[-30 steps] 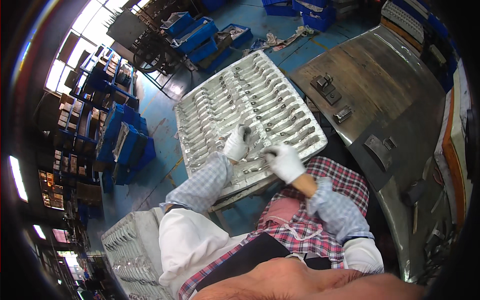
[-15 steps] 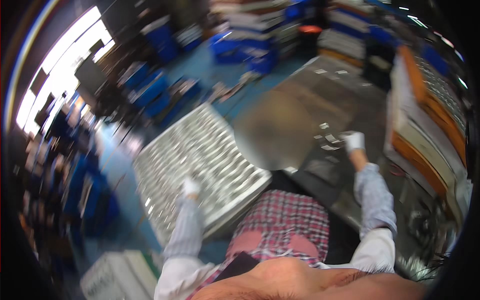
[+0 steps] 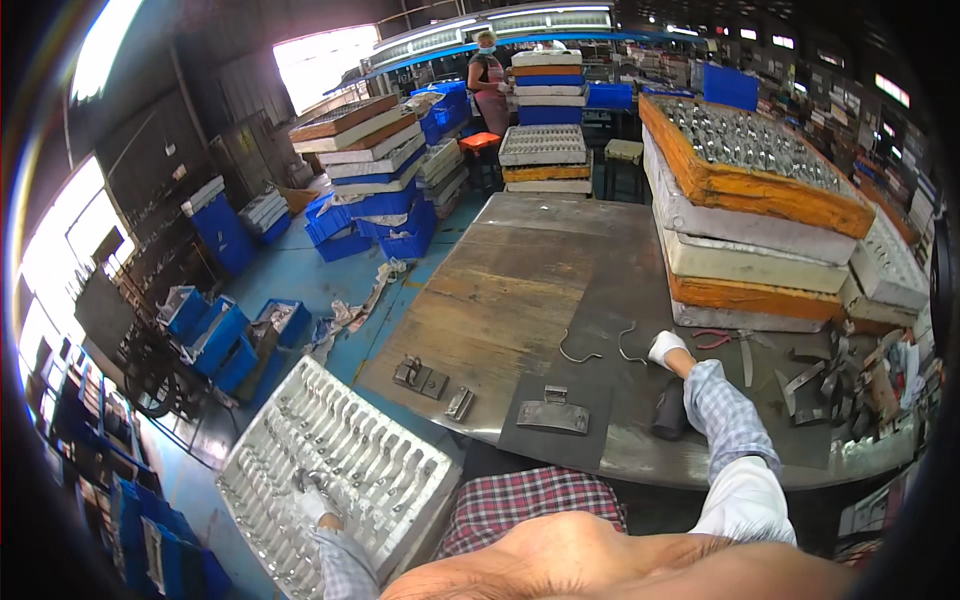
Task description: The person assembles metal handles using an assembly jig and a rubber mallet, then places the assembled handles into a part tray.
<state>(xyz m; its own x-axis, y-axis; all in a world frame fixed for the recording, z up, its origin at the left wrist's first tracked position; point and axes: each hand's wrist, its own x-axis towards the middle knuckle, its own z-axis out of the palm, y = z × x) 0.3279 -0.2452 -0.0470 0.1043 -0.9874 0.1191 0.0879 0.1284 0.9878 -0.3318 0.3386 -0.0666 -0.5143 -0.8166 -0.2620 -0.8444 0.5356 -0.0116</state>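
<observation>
Head view: nearest, at seven o'clock, the left hand (image 3: 315, 503) lay among metal parts (image 3: 375, 440) in a white foam tray (image 3: 440, 478); whether its fingers grasped one, I could not tell. Past the tray ran the near edge of the table (image 3: 480, 290), with a steel fixture (image 3: 553, 416) on a dark mat (image 3: 550, 452) at five o'clock. The right hand (image 3: 665, 348), over the tray a second earlier, had swung to half past three, putting the hands well apart. It was beside a curved wire (image 3: 620, 343), its grip unreadable; red-handled pliers (image 3: 722, 338) lay just beyond. Stacked trays (image 3: 760, 265) walled off two o'clock; moving room opened toward one.
</observation>
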